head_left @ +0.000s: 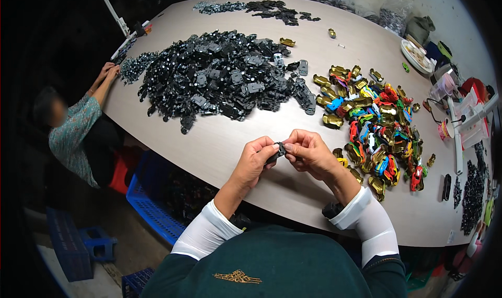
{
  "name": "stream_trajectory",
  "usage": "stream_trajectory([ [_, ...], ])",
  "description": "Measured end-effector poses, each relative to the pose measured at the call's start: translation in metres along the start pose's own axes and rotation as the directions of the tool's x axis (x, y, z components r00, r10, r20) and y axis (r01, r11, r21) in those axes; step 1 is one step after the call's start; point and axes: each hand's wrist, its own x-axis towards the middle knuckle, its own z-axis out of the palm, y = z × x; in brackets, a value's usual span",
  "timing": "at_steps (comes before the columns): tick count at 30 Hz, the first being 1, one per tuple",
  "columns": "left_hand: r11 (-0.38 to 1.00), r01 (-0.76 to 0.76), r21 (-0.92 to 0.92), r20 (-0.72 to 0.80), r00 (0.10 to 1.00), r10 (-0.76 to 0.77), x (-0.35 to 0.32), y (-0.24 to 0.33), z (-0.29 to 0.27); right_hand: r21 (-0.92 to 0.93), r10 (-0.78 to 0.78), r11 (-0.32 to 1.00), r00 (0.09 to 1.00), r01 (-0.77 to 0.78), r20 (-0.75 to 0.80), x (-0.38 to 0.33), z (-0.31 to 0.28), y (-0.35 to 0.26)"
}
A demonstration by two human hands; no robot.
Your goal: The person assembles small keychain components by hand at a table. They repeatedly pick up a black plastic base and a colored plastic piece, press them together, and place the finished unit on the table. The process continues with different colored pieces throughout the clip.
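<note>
Both hands pinched on one small black toy-car chassis above the table's near edge: left hand and right hand at opposite ends, long axis tilted left-right.

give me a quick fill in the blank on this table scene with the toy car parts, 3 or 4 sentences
1. Both hands, left hand and right hand, pinch one small ____ part between them.
2. The big heap of black parts lies to the ____ of the colourful car shells.
3. The crate under the table edge is ____ in colour.
4. Both forearms wear ____ sleeves.

Missing words: black; left; blue; white
</note>
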Motion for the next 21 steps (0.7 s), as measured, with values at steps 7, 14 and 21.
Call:
stream_trajectory([
  [7,0.938,-0.109,0.329,-0.028,0.992,0.125,0.004,-0.012,-0.004,-0.606,-0.266,0.768,0.964,0.209,-0.005,0.007,-0.01,0.02],
  [14,0.946,-0.103,0.307,-0.065,0.99,0.128,0.006,-0.009,-0.01,-0.101,0.015,0.995,0.997,-0.023,-0.076,0.002,-0.004,0.001],
  [21,0.899,-0.171,0.402,-0.07,0.974,0.217,0.002,-0.009,-0.006,-0.118,0.015,0.993,0.995,-0.026,-0.095,0.002,-0.001,0.003],
])
